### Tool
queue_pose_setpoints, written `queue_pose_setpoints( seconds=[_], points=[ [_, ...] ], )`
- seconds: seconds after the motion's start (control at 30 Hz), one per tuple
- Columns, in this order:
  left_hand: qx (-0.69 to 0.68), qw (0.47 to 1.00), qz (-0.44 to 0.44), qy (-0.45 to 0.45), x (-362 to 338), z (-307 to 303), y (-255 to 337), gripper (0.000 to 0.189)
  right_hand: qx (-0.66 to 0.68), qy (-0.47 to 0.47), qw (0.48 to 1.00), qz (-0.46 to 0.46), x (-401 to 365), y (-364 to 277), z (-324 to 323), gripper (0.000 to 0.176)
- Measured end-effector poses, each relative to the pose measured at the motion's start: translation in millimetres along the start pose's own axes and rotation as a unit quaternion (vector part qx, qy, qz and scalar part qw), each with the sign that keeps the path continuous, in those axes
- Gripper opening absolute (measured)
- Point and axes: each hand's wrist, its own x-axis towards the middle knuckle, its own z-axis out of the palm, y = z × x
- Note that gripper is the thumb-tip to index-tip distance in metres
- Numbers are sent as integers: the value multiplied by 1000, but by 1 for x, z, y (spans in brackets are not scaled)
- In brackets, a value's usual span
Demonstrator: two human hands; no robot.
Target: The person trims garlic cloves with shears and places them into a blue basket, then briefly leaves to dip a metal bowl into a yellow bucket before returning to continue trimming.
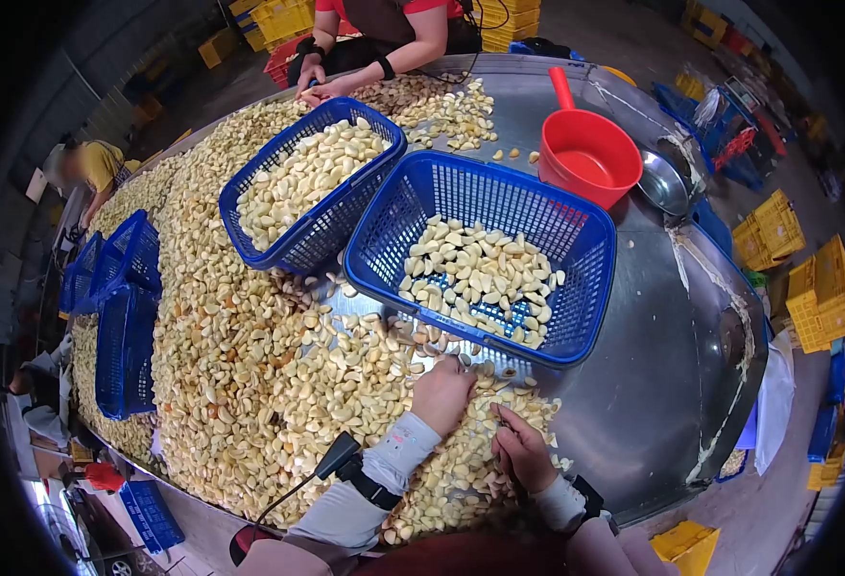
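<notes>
Pale cloves that look like peeled garlic (221,355) lie in a thick heap on the metal table. My left hand (444,394) reaches into the heap's edge, just below the nearer blue basket (590,331); its fingers curl down among the cloves, and whatever they hold is hidden. Beside it, my right hand (525,451) is closed, with a small, thin dark tool pinched at its fingertips, possibly a short blade. The nearer basket has cloves spread over part of its bottom. A second blue basket (317,254), fuller of cloves, stands to its left.
A red dipper (590,154) and a metal bowl (665,182) sit behind the nearer basket. More blue baskets (125,350) stand at the left. A co-worker's hands (317,86) work across the metal table (653,384). Yellow crates (816,298) stand beyond its right edge.
</notes>
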Motion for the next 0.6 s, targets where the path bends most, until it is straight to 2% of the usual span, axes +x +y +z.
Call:
queue_pose_setpoints(
  seconds=[0.17, 0.2, 0.23, 0.27, 0.3, 0.33, 0.37, 0.4, 0.43, 0.47, 0.53, 0.6],
  points=[
    [95, 995, -38, -1, 3, 16, 2, 12, -6, 2, 1000, -10, 0, -7, 2, 44],
    [-86, 994, -60, 26, 2, 12, -4, 12, 7, 7, 1000, -6, 0, -9, 1, 45],
    [-263, 960, -79, 48, 1, 9, -9, 14, 8, 9, 1000, -8, -2, -11, 0, 45],
    [-263, 960, -80, 45, -4, 8, -13, 14, -55, 5, 998, -28, -7, -12, -1, 47],
    [-469, 856, -216, -24, -10, -1, -10, 18, -117, -1, 992, -48, -9, -12, -2, 50],
    [-639, 686, -338, -89, -15, -11, -5, 23, -115, -2, 992, -46, -7, -11, 0, 50],
    [-692, 629, -339, -102, -21, -23, 3, 25, -209, 4, 958, -196, -3, -11, 3, 52],
    [-692, 628, -341, -102, -27, -29, 7, 25, -296, 10, 892, -340, 0, -14, 7, 54],
    [-736, 579, -331, -119, -34, -33, 8, 23, -291, 5, 920, -261, -9, -26, 14, 55],
    [-776, 527, -319, -135, -38, -37, 10, 21, -291, 4, 920, -262, -10, -29, 16, 55],
    [-784, 508, -330, -136, -41, -43, 12, 19, -267, -16, 940, -213, -10, -32, 19, 56],
    [-817, 456, -308, -173, -49, -40, 9, 20, -232, -53, 953, -190, -8, -27, 14, 57]
  ],
)
